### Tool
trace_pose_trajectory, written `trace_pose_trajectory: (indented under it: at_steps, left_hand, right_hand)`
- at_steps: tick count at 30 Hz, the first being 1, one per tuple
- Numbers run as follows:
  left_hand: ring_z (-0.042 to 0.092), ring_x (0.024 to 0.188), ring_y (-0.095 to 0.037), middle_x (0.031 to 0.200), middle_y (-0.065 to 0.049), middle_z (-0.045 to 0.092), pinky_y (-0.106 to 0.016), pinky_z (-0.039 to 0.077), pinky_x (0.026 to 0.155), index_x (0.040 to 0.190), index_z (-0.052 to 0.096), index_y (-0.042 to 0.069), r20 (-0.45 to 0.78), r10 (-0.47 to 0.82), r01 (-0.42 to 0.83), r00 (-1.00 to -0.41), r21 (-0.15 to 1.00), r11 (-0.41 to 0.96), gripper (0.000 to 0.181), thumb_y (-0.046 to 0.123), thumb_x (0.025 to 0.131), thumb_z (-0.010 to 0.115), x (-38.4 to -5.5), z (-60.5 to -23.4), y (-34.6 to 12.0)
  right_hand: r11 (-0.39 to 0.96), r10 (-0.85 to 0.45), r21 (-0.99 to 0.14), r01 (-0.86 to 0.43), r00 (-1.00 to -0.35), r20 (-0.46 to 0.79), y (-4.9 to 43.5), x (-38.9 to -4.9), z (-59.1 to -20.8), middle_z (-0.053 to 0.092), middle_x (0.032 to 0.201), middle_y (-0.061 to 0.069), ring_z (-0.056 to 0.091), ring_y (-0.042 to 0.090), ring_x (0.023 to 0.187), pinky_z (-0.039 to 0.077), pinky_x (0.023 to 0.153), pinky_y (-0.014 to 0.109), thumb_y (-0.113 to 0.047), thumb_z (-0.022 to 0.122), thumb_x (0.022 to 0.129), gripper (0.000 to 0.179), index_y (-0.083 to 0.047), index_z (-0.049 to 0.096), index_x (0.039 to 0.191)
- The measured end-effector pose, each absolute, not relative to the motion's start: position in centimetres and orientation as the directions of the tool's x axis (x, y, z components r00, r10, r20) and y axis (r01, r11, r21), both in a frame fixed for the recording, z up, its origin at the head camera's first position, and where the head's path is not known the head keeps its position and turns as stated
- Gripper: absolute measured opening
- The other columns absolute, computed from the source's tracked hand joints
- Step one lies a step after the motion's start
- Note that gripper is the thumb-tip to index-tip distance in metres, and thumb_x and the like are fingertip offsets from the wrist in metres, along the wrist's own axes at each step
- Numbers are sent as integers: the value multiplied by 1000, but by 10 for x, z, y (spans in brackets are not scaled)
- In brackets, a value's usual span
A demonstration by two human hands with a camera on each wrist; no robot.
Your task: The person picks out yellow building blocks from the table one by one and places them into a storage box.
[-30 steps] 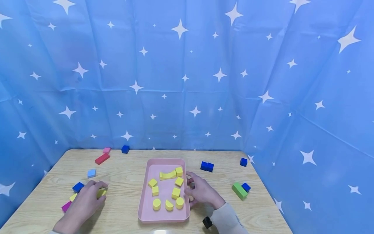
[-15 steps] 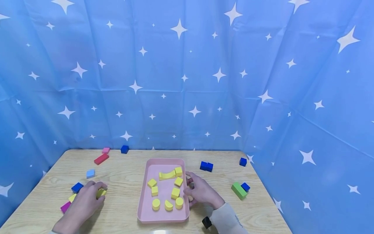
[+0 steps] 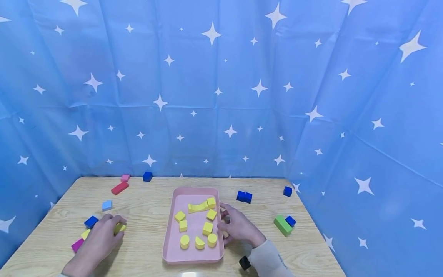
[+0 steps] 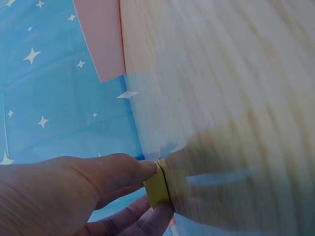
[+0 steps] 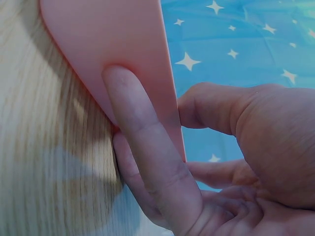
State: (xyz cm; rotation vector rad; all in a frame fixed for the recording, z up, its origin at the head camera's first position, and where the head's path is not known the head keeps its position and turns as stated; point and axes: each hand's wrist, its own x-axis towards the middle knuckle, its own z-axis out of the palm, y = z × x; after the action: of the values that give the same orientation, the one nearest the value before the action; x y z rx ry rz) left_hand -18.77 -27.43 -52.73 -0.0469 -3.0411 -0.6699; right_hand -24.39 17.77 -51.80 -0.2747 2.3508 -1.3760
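Note:
At the left of the table my left hand (image 3: 102, 242) pinches a yellow block (image 4: 156, 189) between thumb and fingers; in the head view the fingers partly cover it. Beside that hand lie a dark blue block (image 3: 91, 222), a second yellow block (image 3: 85, 233) and a purple block (image 3: 77, 245). My right hand (image 3: 238, 227) holds the right side of a pink tray (image 3: 167, 242), thumb at the rim and fingers against the outer wall (image 5: 133, 34). Inside the tray sit several yellow blocks: cubes, cylinders, a half-round (image 3: 199, 243) and a curved piece (image 3: 198, 207).
Farther back on the left are a light blue block (image 3: 107, 205), a red block (image 3: 120, 188), a pink block (image 3: 125, 177) and a blue cube (image 3: 147, 176). Right of the tray lie blue cubes (image 3: 244, 196) and a green block (image 3: 283, 225). A starry blue curtain (image 3: 221, 115) hangs behind the table.
The whole head view has shifted very slightly. Both hands keep their places, the left at the yellow block and the right at the tray.

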Motion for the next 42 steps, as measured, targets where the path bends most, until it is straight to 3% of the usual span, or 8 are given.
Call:
trace_pose_trajectory:
  at_steps: [25, 34, 42]
  left_hand:
    - [63, 86, -24, 117, -27, 74, -42, 66, 75, 125, 82, -5, 70, 19, 47, -997, 423, 905, 32, 5, 96, 91, -190, -524, -263]
    - [66, 91, -27, 123, -32, 73, -48, 70, 79, 128, 81, -4, 67, 9, 37, -998, 432, 901, 33, 9, 99, 90, -193, -520, -255]
    - [67, 92, -24, 119, -26, 76, -48, 71, 80, 128, 82, -3, 132, 38, 94, -991, 450, 888, 33, 9, 98, 91, -195, -517, -243]
  right_hand:
    - [499, -358, -866, 21, -905, -228, 178, -245, -521, 66, 147, 21, 80, 25, 101, 75, 66, 43, -7, 76, 108, 83, -12, 38, 182]
    - [501, -350, -865, 32, -906, -237, 178, -245, -522, 66, 147, 20, 80, 24, 102, 75, 66, 43, -7, 76, 108, 83, -13, 39, 182]
    - [500, -350, -865, 37, -905, -241, 178, -246, -522, 67, 147, 20, 80, 25, 105, 75, 66, 43, -8, 77, 107, 82, -13, 40, 181]
